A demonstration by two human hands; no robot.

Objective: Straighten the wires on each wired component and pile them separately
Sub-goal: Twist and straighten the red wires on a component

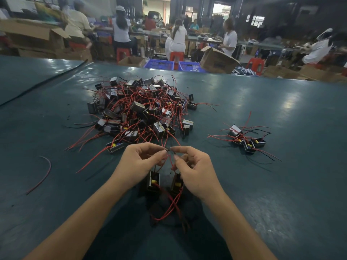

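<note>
Over glossy green table (281, 184), left hand (139, 164), right hand (195, 171): grips tight on thin red wires (170, 162).

Looks down on a dark green table (281, 184). Shows, toward 12 o'clock, a large tangled heap (142, 107) of small black wired components with red leads. Shows a small pile (246, 139) of a few more at 2 o'clock, well apart from the heap. Near centre, pinches red wires (170, 160) with left hand (142, 162) and right hand (195, 171), fingertips almost meeting. Shows left component (154, 182) and right component (176, 184) just below the hands, leads trailing toward 6 o'clock. Shows a loose wire (44, 173) at 9 o'clock.
</note>
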